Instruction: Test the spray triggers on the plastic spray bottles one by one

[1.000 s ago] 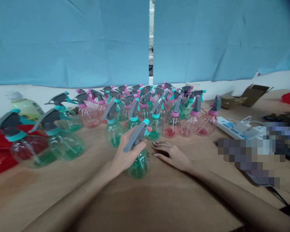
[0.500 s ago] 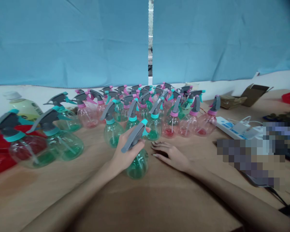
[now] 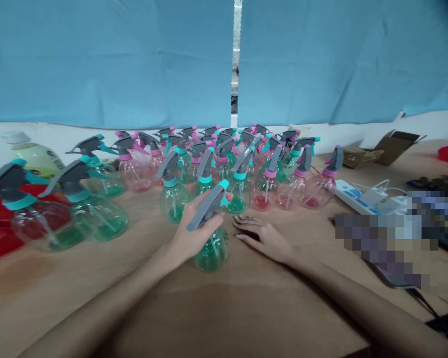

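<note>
My left hand point(image 3: 196, 228) is wrapped round the neck of a green spray bottle point(image 3: 211, 251), just under its grey trigger head with a teal nozzle. The bottle is upright in front of me, with green showing in its lower part. My right hand point(image 3: 263, 237) lies palm down on the wooden table point(image 3: 239, 308), fingers stretched out, to the right of that bottle and apart from it. Just beyond both hands stand more spray bottles, among them a green one point(image 3: 239, 196) and a pink one point(image 3: 263, 194).
Several green and pink spray bottles crowd the back. Two green bottles, one of them here point(image 3: 106, 219), stand at left by a red plastic bag point(image 3: 0, 228) and a large capped bottle point(image 3: 33, 156). On the right are a white power strip point(image 3: 353, 196) and an open cardboard box point(image 3: 397, 146).
The view has tipped and shifted slightly. Both hands keep their places, the left one still round the spray bottle and the right one flat on the table.
</note>
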`<state>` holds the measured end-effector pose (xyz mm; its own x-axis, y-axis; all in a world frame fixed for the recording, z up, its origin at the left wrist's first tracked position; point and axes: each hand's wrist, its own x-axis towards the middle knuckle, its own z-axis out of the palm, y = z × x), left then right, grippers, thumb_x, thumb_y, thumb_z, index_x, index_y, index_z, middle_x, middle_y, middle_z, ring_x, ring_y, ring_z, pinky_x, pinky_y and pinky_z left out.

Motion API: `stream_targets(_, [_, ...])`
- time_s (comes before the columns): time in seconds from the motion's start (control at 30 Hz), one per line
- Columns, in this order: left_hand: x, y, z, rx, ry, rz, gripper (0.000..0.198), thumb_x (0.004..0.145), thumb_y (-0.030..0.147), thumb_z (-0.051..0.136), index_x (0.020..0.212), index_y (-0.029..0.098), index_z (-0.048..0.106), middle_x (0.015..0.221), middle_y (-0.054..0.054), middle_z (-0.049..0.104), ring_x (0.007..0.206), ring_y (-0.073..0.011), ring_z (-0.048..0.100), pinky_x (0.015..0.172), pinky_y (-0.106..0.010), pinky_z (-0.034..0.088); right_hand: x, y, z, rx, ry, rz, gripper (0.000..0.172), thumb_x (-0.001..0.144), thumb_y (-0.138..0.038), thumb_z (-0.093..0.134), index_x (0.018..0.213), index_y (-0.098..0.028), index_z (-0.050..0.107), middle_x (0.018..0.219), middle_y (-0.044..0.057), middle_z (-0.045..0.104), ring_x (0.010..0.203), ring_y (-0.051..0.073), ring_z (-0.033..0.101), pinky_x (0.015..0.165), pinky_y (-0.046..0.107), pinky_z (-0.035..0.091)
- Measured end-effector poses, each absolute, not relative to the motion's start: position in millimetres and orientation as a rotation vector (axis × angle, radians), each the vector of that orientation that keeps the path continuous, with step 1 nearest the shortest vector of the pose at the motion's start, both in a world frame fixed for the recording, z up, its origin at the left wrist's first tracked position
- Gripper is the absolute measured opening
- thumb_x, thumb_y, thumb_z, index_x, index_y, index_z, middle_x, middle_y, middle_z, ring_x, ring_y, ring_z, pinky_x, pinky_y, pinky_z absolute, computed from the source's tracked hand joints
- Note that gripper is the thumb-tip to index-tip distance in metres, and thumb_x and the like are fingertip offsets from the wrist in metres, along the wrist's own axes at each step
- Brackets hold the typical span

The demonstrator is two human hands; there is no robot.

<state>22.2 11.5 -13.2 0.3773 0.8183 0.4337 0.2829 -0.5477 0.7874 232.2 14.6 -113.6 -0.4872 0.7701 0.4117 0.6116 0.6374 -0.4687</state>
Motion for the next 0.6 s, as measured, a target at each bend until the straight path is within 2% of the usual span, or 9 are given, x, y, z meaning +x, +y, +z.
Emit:
stream_targets(0.17, [22.4,10.6,-12.4,2.023,0.966,1.117,0.035,0.077,0.021,0.050,0.112,0.022,0.057,0.079,-0.001,0.061,0.066,-0.0142,0.056,0.066,-0.028,0.048,232.2,14.1,-113.6,-1.075,-2.254,0.351,0.037,0.090,-0.035,0.047,0.123,-0.022,0.055,0.127,0.005,0.057,0.122,0.019,0.047,0.104,0.041,0.037])
stream_targets(0.37, [22.8,9.6,-11.9,1.995,0.948,1.118,0.028,0.078,0.021,0.051,0.105,0.022,0.058,0.096,-0.003,0.064,0.069,-0.0141,0.057,0.069,-0.029,0.049,231.7,13.1,-112.0,-1.088,-2.257,0.351,0.037,0.090,-0.036,0.047,0.123,-0.022,0.055,0.127,0.005,0.057,0.122,0.020,0.047,0.105,0.042,0.037])
stream_targets(0.6, [22.3,8.8,-11.2,1.995,0.981,1.125,0.032,0.077,0.021,0.050,0.107,0.024,0.060,0.076,0.001,0.062,0.061,-0.0136,0.055,0.065,-0.028,0.048,232.0,13.7,-112.6,-1.083,-2.261,0.361,0.037,0.090,-0.036,0.046,0.124,-0.022,0.055,0.126,0.005,0.057,0.123,0.019,0.047,0.105,0.042,0.037])
